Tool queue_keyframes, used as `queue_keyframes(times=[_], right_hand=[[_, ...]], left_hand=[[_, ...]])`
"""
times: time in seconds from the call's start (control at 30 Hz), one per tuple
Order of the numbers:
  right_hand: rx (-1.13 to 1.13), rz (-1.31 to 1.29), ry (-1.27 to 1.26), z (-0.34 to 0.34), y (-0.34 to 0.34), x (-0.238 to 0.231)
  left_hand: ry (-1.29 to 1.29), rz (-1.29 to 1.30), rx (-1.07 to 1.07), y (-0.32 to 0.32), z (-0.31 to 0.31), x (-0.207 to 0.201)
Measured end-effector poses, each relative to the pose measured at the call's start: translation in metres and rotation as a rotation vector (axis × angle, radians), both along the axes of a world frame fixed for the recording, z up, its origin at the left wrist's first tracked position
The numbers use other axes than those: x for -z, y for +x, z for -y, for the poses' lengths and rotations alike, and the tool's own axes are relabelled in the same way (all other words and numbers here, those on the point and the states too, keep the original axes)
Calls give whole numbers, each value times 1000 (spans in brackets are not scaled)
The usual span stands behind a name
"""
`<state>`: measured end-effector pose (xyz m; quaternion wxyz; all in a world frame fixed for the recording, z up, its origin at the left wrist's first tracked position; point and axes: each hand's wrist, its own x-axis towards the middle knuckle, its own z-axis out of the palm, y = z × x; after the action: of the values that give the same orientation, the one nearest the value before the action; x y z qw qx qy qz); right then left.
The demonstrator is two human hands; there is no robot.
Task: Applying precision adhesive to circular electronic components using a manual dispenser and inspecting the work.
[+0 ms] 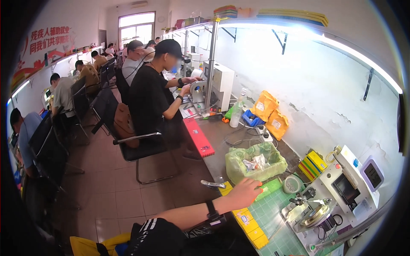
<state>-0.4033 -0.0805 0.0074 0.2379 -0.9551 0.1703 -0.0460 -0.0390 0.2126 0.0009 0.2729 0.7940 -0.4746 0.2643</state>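
Note:
My left hand (244,194) reaches across the front of the bench, with orange covers on its fingertips. Two covered tips show apart from each other, and nothing is visible between them; the other fingers are partly hidden. Beside the fingertips lies a light green strip (270,187) on the green cutting mat (267,213); I cannot tell whether they touch. Under my wrist runs a row of yellow trays (252,228) along the bench edge. A black band with a small device (215,215) circles the wrist. My right hand is out of view.
A lined bin (239,173) with crumpled white scraps stands behind my hand, near a metal tool (212,184). To the right are a round container (292,184) and a white bench machine (348,192). A co-worker (147,94) sits left, past a red tray (198,136).

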Motion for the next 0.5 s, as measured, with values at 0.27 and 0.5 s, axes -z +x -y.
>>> queue_keyframes(times=[0.27,0.5], right_hand=[[-112,20,796,-66,48,-88],[-370,137,1027,-111,91,-101]], left_hand=[[-134,-869,653,-106,12,-43],[-211,-1086,976,-112,37,-60]])
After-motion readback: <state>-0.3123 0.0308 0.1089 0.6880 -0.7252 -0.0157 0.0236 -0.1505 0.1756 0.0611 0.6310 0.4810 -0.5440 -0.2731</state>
